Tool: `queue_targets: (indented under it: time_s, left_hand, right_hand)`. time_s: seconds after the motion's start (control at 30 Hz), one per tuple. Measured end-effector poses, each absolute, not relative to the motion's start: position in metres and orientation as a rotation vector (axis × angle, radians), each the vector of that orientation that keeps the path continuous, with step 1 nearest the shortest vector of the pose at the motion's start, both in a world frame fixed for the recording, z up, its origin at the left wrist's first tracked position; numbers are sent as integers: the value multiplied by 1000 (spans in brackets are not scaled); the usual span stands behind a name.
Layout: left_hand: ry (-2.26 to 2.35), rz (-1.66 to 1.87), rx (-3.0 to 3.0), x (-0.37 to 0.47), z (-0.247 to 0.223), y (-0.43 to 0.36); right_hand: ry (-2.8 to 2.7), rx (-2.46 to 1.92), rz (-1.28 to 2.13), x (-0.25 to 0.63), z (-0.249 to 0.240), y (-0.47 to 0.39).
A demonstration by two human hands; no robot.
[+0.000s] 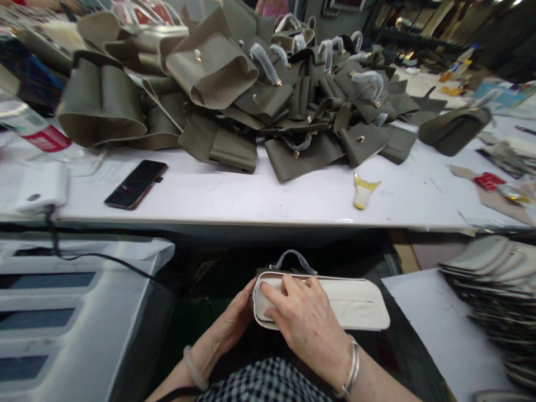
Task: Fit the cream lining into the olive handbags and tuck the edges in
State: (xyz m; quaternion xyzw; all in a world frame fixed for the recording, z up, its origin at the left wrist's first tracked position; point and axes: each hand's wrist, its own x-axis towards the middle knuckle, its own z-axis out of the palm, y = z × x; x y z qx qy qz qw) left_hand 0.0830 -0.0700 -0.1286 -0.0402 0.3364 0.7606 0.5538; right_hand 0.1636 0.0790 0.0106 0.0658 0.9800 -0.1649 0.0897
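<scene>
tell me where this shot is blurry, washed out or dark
Head view: clear plastic bottle with red label smears at far left; stacked white, black-edged pieces blur at right; white tabletop is bright, space below dark; rounded white case under right hand looks sharper

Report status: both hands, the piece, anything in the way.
Left hand at left end of long, white, rounded panel, fingers mostly hidden. Right hand spread on its face. Plastic-wrapped curved handle beyond far edge, not obstructing.

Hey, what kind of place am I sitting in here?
Probably a bag-making workshop: there's a heap of olive leather-like pieces with metal fittings, a stack of pale panels, and a partly assembled bag piece in your hands.
</scene>
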Motion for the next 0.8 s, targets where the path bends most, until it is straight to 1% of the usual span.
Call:
queue_targets:
  time_s: [0.23,0.43,0.53,0.8]
  left_hand:
    - [734,1813,-82,77,-127,-73]
    - [501,1806,-400,79,-163,-73]
    - [467,1835,-478,87,-179,-62]
    - [483,1774,-469,98,-182,-43]
  right_hand:
    - [2929,159,-389,159,10,75]
    - [2940,180,-439,158,9,79]
    - [2933,176,-477,159,8,81]
    - [2929,206,-513,162,7,81]
